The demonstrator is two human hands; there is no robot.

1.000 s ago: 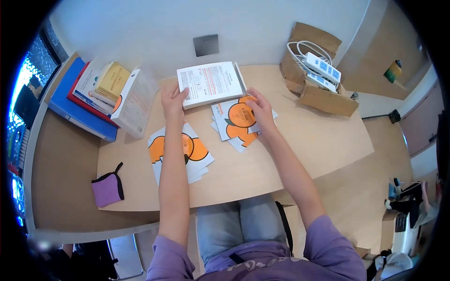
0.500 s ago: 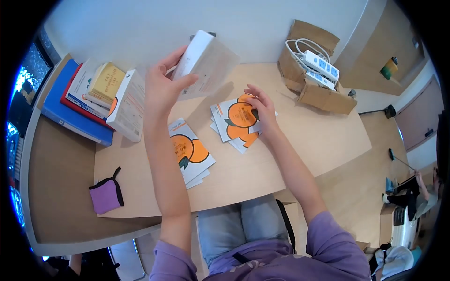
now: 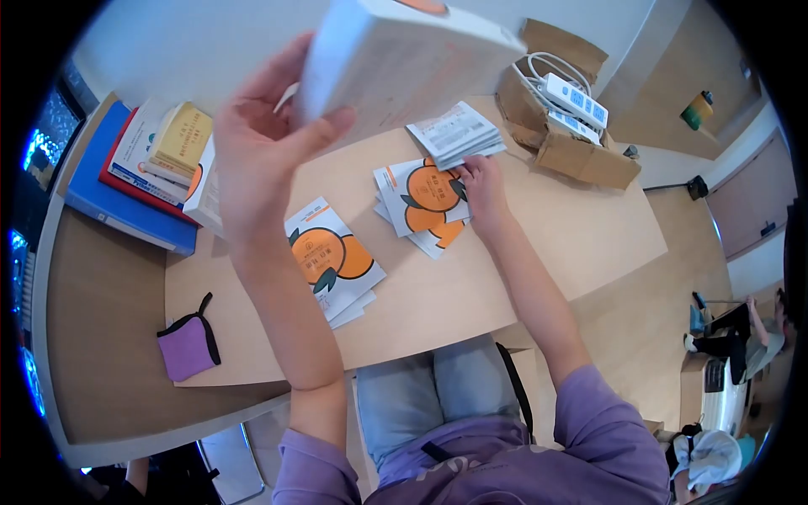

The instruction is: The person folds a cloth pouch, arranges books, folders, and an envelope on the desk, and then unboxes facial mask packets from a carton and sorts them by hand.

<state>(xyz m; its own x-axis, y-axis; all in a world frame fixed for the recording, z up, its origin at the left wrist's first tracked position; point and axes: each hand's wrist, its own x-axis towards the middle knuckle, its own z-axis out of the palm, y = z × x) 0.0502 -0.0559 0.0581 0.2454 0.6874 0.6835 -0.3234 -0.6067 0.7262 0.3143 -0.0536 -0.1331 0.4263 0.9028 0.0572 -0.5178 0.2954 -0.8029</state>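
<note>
My left hand [image 3: 273,139] is raised with its fingers and thumb around a white box [image 3: 404,71], which is tilted and close to the camera. Below and right of the box is a stack of flat white packets [image 3: 457,133], printed side up. My right hand [image 3: 486,192] pinches the stack's near edge. Just left of that hand lies a small fanned pile of orange-printed packets [image 3: 429,198]. Another pile of orange-printed packets [image 3: 328,257] lies beyond my left forearm's right side.
Books and a blue binder [image 3: 126,215] stand at the left, beside another white box [image 3: 204,195]. A purple pouch [image 3: 189,349] lies at the front left. At the back right, a cardboard box [image 3: 581,164] holds white power strips [image 3: 576,99]. People are at the far right.
My left hand has lifted the white box up and toward the camera, tilting it. A packet stack now shows below it, and my right hand has moved from the orange-printed pile to that stack.
</note>
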